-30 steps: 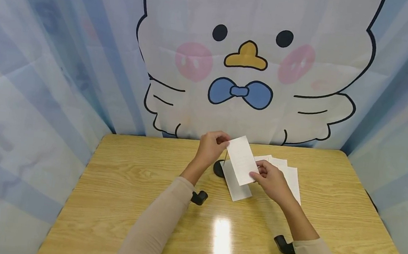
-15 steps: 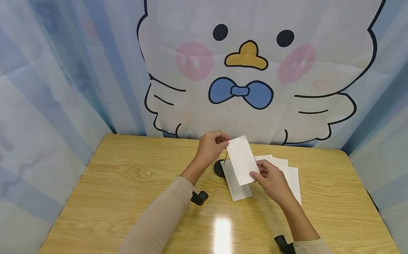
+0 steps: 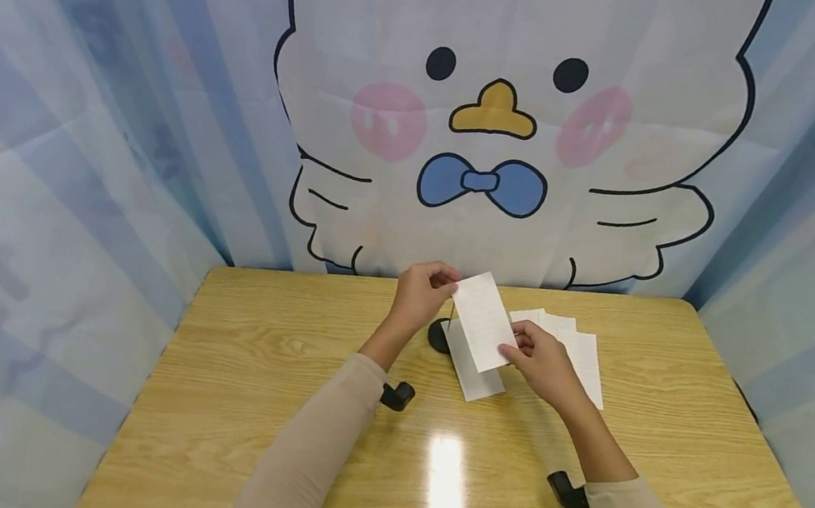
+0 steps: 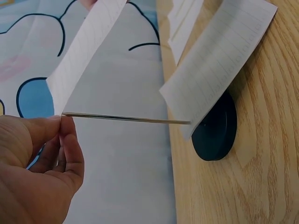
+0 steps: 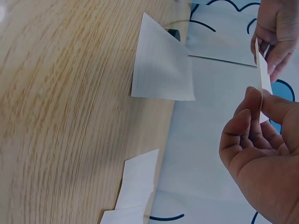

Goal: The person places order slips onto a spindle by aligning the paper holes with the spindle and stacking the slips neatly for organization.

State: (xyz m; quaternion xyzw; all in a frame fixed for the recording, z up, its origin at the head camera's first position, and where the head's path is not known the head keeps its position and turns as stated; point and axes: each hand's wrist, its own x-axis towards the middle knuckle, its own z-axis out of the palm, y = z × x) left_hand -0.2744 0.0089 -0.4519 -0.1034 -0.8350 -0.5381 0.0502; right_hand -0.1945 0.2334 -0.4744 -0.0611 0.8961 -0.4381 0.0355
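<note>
My left hand (image 3: 419, 296) pinches the upper left corner of a white paper slip (image 3: 483, 323) between thumb and fingers. Lower on the same slip, near its right edge, my right hand (image 3: 540, 360) pinches it. In the left wrist view, faint ruled lines show on a second slip (image 4: 224, 58), which sits low on a bill spike, just over its round black base (image 4: 219, 133). The spike's thin metal rod (image 4: 126, 118) rises from there, its tip right at the held slip's corner and the left fingertips. Part of the base is hidden by the lower slip.
Several more white slips (image 3: 584, 362) lie overlapping on the wooden table (image 3: 247, 403), right of the spike. A curtain (image 3: 379, 234) printed with a cartoon bird hangs just behind the table's far edge. Black wrist mounts (image 3: 398, 395) stick out beside both sleeves.
</note>
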